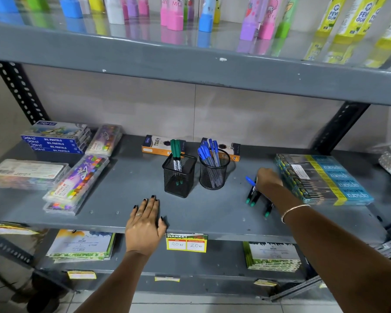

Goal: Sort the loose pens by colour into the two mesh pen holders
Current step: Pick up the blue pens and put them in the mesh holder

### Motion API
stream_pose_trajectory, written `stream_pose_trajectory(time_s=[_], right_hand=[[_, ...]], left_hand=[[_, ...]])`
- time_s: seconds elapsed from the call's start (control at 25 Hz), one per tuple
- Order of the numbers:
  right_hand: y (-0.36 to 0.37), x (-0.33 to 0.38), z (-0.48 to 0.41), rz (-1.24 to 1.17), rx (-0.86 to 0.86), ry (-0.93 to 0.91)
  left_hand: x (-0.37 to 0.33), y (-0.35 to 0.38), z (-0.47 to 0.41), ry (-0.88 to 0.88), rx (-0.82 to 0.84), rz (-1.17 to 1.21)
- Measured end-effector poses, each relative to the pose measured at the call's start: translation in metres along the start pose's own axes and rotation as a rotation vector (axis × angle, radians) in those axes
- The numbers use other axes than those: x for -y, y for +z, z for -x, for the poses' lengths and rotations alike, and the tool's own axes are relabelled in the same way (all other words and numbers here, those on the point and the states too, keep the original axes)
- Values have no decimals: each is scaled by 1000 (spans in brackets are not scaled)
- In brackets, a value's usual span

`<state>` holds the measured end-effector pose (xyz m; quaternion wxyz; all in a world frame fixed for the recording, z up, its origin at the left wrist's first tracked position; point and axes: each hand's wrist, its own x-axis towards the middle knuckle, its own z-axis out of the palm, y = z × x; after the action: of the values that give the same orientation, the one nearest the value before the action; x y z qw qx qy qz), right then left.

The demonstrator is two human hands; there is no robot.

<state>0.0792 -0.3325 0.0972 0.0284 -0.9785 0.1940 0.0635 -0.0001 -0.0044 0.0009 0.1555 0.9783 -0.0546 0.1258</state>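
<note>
A square black mesh holder (pixel 179 177) stands mid-shelf with green pens (pixel 176 152) upright in it. Right of it, a round black mesh holder (pixel 213 171) is full of blue pens (pixel 207 153). Further right, three loose green-capped pens (pixel 253 196) lie on the shelf, one of them (pixel 269 208) a little apart. My right hand (pixel 268 179) reaches down onto this group, and a blue pen (pixel 250 180) sticks out from its fingers. My left hand (pixel 146 219) rests flat and open on the shelf's front edge, holding nothing.
Pencil boxes (pixel 155 146) lie behind the holders. Stacked pencil packs (pixel 321 177) sit right beside my right hand. Pastel boxes (pixel 54 141) and crayon cases (pixel 77 179) fill the left side. The upper shelf edge (pixel 190 68) overhangs. A price tag (pixel 186 242) hangs below.
</note>
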Motion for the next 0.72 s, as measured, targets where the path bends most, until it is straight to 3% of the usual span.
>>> stream_pose_trajectory(time_s=[0.08, 0.36, 0.44, 0.6, 0.72], right_hand=[[-6, 1, 0, -84, -30, 4], [-111, 88, -3, -574, -438, -192], [-112, 111, -3, -615, -399, -219], [-66, 124, -5, -379, -101, -172], [-40, 119, 0, -347, -108, -238]], left_hand=[[-1, 0, 1, 5, -6, 0], [-2, -3, 0, 8, -35, 6], [-2, -2, 0, 4, -29, 6], [-1, -2, 0, -1, -7, 1], [-1, -2, -1, -2, 7, 2]])
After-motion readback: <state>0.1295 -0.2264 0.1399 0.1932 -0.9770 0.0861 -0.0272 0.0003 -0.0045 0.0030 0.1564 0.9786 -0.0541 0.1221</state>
